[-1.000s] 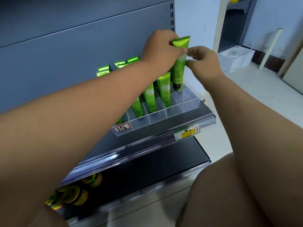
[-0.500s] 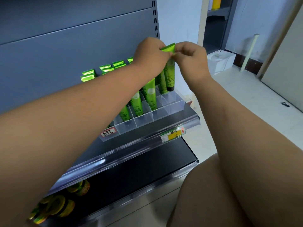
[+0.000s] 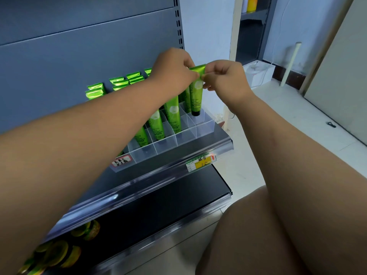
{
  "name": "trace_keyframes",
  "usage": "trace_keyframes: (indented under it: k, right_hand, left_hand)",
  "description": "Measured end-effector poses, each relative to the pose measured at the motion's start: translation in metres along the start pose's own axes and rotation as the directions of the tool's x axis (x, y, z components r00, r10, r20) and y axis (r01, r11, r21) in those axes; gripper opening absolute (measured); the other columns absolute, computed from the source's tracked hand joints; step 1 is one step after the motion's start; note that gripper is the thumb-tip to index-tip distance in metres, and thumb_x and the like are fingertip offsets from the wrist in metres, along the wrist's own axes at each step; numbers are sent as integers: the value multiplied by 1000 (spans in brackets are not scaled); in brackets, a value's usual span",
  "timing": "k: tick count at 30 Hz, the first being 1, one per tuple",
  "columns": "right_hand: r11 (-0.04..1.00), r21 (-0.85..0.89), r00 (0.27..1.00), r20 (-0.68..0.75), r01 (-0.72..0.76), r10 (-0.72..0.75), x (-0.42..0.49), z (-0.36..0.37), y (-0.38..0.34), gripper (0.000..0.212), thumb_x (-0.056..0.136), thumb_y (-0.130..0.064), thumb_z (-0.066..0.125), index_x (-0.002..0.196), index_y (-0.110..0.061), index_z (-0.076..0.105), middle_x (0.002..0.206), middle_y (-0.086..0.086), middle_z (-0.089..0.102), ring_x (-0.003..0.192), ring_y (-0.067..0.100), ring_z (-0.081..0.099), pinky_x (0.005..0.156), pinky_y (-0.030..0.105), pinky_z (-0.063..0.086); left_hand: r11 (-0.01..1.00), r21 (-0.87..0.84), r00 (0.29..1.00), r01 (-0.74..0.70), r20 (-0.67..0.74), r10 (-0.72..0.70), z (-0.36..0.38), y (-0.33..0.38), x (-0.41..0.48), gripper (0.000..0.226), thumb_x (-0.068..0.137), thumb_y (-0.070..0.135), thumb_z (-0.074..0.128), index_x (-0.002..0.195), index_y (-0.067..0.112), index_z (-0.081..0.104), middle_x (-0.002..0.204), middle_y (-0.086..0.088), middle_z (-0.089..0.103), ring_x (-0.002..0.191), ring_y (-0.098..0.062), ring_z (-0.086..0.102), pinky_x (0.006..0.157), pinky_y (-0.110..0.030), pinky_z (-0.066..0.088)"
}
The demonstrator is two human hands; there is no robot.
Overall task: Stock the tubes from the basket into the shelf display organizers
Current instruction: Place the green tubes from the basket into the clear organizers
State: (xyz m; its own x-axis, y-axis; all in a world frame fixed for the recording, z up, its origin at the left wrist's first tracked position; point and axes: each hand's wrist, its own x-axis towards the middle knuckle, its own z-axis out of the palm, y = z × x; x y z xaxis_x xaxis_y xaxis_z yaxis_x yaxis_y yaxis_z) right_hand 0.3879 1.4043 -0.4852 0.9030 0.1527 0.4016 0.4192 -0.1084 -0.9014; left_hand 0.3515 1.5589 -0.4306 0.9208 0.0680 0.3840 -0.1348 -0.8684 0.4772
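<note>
A green tube [image 3: 196,90] with a black cap stands cap-down in a right-hand compartment of the clear display organizer [image 3: 178,138] on the shelf. My left hand [image 3: 172,65] and my right hand [image 3: 224,78] both pinch its flat crimped top. Several more green tubes [image 3: 172,114] stand in the rows behind and to the left, partly hidden by my left forearm. The front row of compartments holds nothing. The basket is out of view.
A shelf edge rail with a yellow price tag [image 3: 201,161] runs below the organizer. On the lower shelf at bottom left lie yellow-green round items [image 3: 65,249]. A white box [image 3: 258,73] and a white pole [image 3: 290,64] stand on the floor to the right.
The tube has come down until its cap sits in the organizer compartment. My right hand has closed in and now pinches the tube's top together with my left hand.
</note>
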Motion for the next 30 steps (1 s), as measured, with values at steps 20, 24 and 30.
trace_keyframes:
  k: [20, 24, 30]
  right_hand:
    - [960, -279, 991, 121, -22, 58, -2, 4, 22, 9, 84, -3, 66, 84, -3, 75, 79, 6, 72, 75, 21, 71, 74, 30, 60]
    - [952, -303, 990, 122, -28, 68, -4, 3, 20, 10, 84, -4, 66, 85, -5, 76, 81, 8, 73, 76, 19, 71, 71, 26, 58]
    - [956, -285, 990, 98, -70, 102, -4, 1, 20, 21, 86, -3, 57, 93, -11, 76, 82, 9, 74, 72, 14, 69, 65, 24, 56]
  left_hand:
    - [980, 191, 995, -59, 94, 42, 11, -16, -15, 8, 84, 21, 76, 87, 14, 75, 91, -3, 73, 89, -24, 66, 81, -41, 57]
    - [981, 188, 995, -51, 95, 34, 12, -16, -16, 8, 85, 22, 76, 88, 14, 76, 92, -2, 72, 90, -23, 66, 81, -39, 56]
    - [986, 164, 996, -28, 92, 13, 12, -15, -18, 13, 85, 25, 77, 91, 13, 76, 93, -4, 73, 91, -24, 67, 83, -40, 56]
